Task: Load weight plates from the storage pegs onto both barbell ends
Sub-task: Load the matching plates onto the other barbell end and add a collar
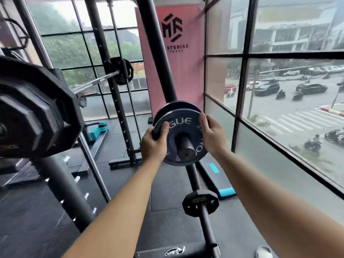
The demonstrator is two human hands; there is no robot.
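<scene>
Left hand [155, 141] and right hand [212, 134] clamp opposite rim edges of the blue plate [183, 127] on its storage peg [186, 148]; peg tip protrudes forward, unobstructed.

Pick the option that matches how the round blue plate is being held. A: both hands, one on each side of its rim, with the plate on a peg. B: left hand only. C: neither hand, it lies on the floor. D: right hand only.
A: the left hand and right hand grip opposite edges of the blue plate, with the storage peg through its centre hole.
</scene>
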